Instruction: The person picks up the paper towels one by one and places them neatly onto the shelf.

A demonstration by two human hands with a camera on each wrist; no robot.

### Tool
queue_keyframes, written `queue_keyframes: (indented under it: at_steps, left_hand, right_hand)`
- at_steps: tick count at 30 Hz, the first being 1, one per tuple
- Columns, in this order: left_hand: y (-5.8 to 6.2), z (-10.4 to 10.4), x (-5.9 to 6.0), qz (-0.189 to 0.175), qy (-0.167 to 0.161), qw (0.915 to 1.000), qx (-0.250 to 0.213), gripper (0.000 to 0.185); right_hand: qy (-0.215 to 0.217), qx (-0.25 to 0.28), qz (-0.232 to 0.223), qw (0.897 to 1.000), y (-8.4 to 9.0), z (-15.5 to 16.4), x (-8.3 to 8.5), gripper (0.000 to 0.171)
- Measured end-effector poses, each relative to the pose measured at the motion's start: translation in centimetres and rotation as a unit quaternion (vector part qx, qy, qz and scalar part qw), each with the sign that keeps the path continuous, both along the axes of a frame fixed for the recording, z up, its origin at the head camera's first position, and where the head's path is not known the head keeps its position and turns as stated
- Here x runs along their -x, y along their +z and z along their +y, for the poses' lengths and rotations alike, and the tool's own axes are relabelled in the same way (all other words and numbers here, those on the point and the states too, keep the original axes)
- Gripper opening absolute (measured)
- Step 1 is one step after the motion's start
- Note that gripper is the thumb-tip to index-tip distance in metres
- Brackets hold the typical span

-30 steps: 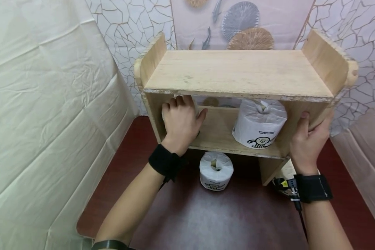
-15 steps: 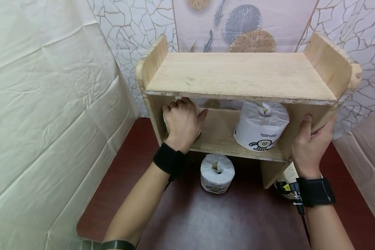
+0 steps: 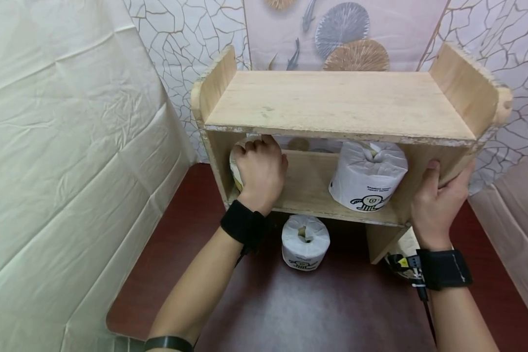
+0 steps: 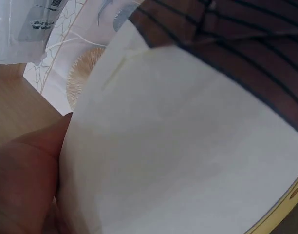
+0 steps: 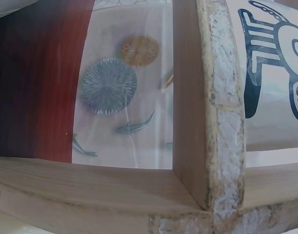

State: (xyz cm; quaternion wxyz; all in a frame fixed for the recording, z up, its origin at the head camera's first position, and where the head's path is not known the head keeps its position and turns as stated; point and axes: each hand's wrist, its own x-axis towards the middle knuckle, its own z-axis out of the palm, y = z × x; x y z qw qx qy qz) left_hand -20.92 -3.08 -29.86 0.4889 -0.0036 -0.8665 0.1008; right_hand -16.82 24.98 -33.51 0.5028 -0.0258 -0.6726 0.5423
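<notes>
A light wooden shelf unit stands on the dark red floor against a patterned wall. My left hand reaches into the left of its middle shelf and grips a pale roll with a yellowish edge. That pale roll fills the left wrist view, with part of my left hand against it. My right hand holds the unit's right side panel, thumb on the front edge. A wrapped toilet roll with a cartoon print stands on the same shelf.
A second wrapped roll sits on the floor under the shelf. Cream sheeting hangs close on the left, pinkish sheeting on the right. The right wrist view shows the panel's worn edge and the printed roll.
My left hand's fingers and thumb have curled tighter round the pale roll, and more of the roll shows at the shelf's front left. The right hand has stayed on the panel.
</notes>
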Motion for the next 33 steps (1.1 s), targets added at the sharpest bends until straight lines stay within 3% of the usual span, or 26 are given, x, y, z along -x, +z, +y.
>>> queue_keyframes:
  at_steps: [5, 14, 20, 25, 33]
  left_hand:
    - [0.0, -0.1, 0.0, 0.001, -0.020, 0.9998, -0.004, 0.037]
    - [0.3, -0.9, -0.3, -0.091, -0.085, 0.9917, -0.030, 0.030]
    - [0.4, -1.4, -0.5, -0.126, -0.126, 0.9832, -0.040, 0.027]
    - [0.6, -1.8, -0.7, -0.141, -0.156, 0.9770, -0.036, 0.027]
    - [0.7, -2.5, -0.9, -0.146, -0.196, 0.9696, -0.004, 0.026]
  right_hand:
    - [0.003, 0.004, 0.004, 1.000, 0.5, -0.5, -0.3, 0.049]
    - [-0.004, 0.007, 0.000, 1.000, 0.9, -0.9, -0.6, 0.048]
    - [-0.001, 0.002, 0.002, 1.000, 0.3, -0.4, -0.2, 0.047]
    - [0.003, -0.021, 0.007, 1.000, -0.5, 0.6, 0.4, 0.048]
    - [0.003, -0.016, 0.001, 1.000, -0.7, 0.9, 0.5, 0.049]
